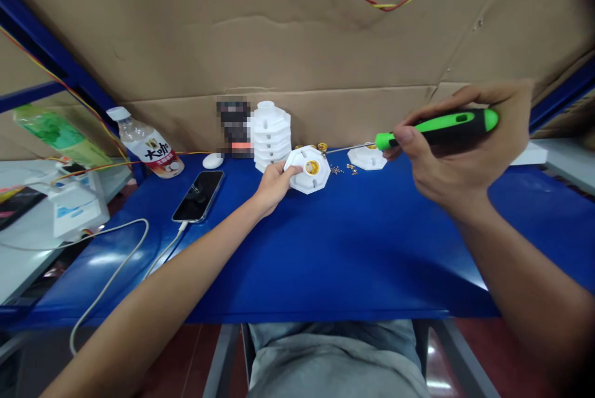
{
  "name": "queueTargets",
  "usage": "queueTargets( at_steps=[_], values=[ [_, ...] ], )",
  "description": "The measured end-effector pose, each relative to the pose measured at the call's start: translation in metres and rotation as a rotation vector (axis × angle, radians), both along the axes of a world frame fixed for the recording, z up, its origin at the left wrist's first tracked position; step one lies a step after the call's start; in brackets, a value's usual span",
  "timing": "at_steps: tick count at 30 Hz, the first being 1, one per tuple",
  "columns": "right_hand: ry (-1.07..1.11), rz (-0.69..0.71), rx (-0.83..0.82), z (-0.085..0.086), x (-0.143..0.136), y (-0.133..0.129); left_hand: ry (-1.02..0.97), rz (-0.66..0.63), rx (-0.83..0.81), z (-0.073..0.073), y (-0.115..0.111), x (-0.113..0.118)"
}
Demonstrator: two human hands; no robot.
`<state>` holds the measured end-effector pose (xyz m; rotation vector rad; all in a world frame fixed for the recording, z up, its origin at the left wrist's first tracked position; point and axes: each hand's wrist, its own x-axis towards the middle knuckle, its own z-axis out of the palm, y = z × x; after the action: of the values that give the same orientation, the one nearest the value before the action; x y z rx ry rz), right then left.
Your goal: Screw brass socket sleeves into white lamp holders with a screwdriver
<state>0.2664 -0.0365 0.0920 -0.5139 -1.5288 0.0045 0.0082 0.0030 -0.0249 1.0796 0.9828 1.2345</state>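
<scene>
pinching the white octagonal base (pixel 304 183) by its left edge with the left hand (pixel 273 187), above the blue table (pixel 334 255), seemingly to keep the brass-coloured socket (pixel 312 167) uncovered; grasping the screwdriver (pixel 439 130) by its handle in the right hand (pixel 465 159), perhaps for steadier control.

We get fairly bright light; glare spots on the blue surface (pixel 297 261), soft shadow at its right. Held white lamp holder (pixel 307 172) reads clear. Wide-angle edge stretch, dark blurry right corners, pixelated patch (pixel 235 128) against cardboard (pixel 372 51).
</scene>
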Motion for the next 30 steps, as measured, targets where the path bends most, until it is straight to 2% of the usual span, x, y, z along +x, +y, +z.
queueTargets(
  at_steps=[3, 7, 11, 20, 24, 30],
  values=[
    [0.036, 0.115, -0.051, 0.002, -0.008, 0.000, -0.064, 0.005, -0.042, 0.003, -0.011, -0.001],
    [0.093, 0.192, -0.037, -0.005, -0.021, -0.002, -0.087, -0.013, -0.032, 0.004, -0.020, -0.005],
    [0.164, 0.152, -0.062, -0.014, -0.025, -0.004, -0.076, -0.037, -0.014, 0.003, -0.020, -0.007],
    [0.161, 0.098, -0.108, -0.023, -0.014, -0.001, 0.009, -0.071, 0.032, -0.008, -0.011, -0.011],
    [0.214, 0.067, -0.100, -0.025, -0.014, -0.001, 0.006, -0.084, 0.024, -0.006, -0.013, -0.011],
    [0.106, 0.147, -0.173, -0.026, -0.012, -0.004, 0.022, -0.078, 0.011, 0.000, -0.016, -0.011]
  ],
)
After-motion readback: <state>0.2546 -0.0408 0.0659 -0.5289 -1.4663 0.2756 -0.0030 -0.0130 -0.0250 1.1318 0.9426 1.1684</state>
